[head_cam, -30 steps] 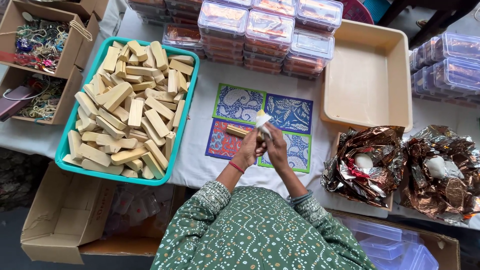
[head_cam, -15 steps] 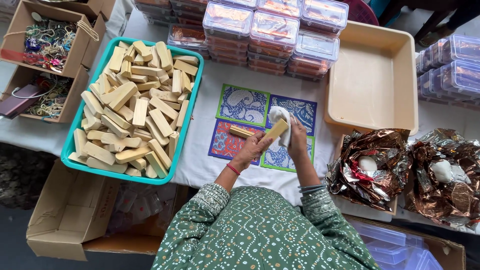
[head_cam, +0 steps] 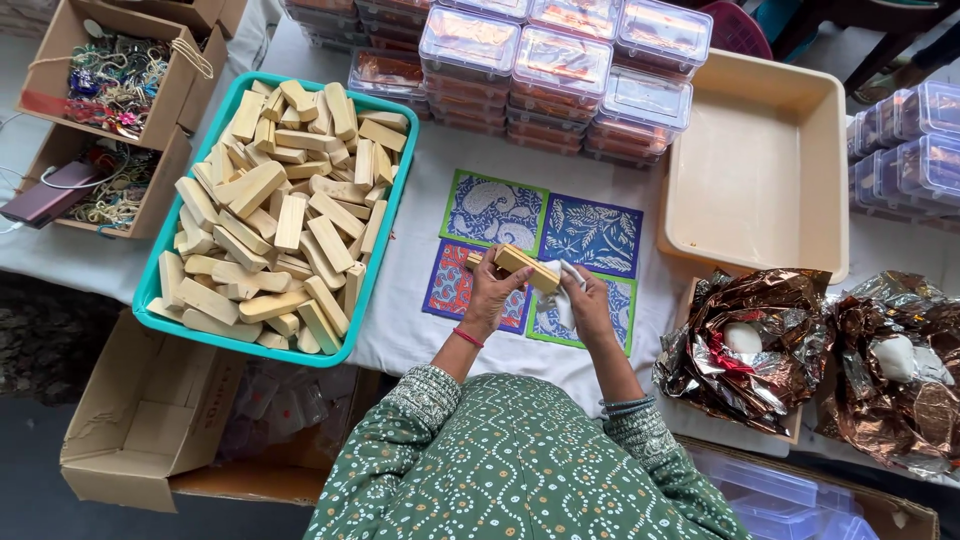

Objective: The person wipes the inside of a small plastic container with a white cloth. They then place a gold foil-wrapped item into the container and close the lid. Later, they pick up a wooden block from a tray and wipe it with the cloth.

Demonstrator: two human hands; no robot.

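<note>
White-clothed table (head_cam: 420, 330) carries teal tray (head_cam: 150, 290) of wood blocks, four patterned tiles (head_cam: 590, 235), beige tray (head_cam: 760, 175), stacked clear boxes (head_cam: 560, 70), foil bundles (head_cam: 750, 345).

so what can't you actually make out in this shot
- Head view: what lies under the wooden block; the left hand and right hand cover it.
- White cloth: its full shape, bunched in the right hand's grip.
- Foil bundle: cut off by the right edge.
- Stacked clear boxes: contents too blurred.

Blocks (head_cam: 280, 220) in tray (head_cam: 148, 290) at left; mats (head_cam: 540, 255) centre; tub (head_cam: 760, 170) right; lidded boxes (head_cam: 560, 70) behind mats.
</note>
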